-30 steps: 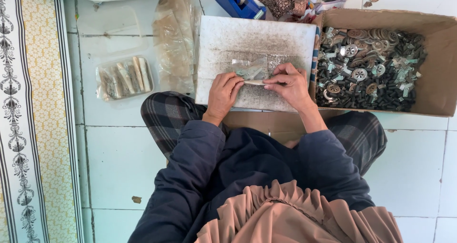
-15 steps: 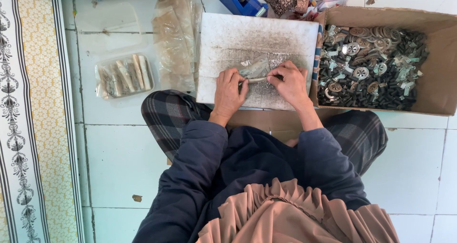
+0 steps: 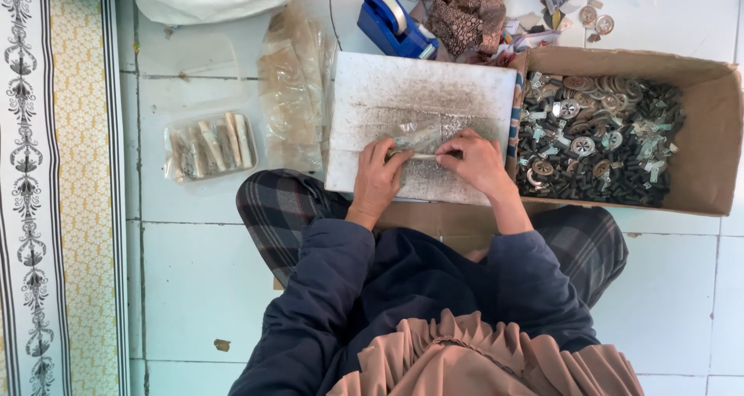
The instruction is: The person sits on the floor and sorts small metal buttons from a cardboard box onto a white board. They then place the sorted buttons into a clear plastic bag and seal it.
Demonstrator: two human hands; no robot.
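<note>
White floor tiles (image 3: 194, 272) fill the head view, with a patterned rug border (image 3: 54, 187) running down the left edge of the floor. At the middle sits a worn white board (image 3: 422, 94), resting across the lap of a seated person in a dark blue top and plaid trousers. On the near part of that board lies a small clear plastic packet (image 3: 418, 140), and both hands meet over it: the left hand (image 3: 378, 175) pinches the packet's left end with curled fingers, while the right hand (image 3: 477, 162) presses down on its right end, fingertips close together with a thin pale strip between the two hands. Just right of the board stands an open cardboard box (image 3: 709, 132) filled with small metal parts (image 3: 601, 140), dark and silvery. Left of the board a stack of empty clear bags (image 3: 294, 86) lies on the tiles, and farther left a filled packet of pale pieces (image 3: 209, 146). Beyond the board's far edge stands a blue tape dispenser (image 3: 395, 28) beside crumpled patterned cloth (image 3: 465, 12).
</note>
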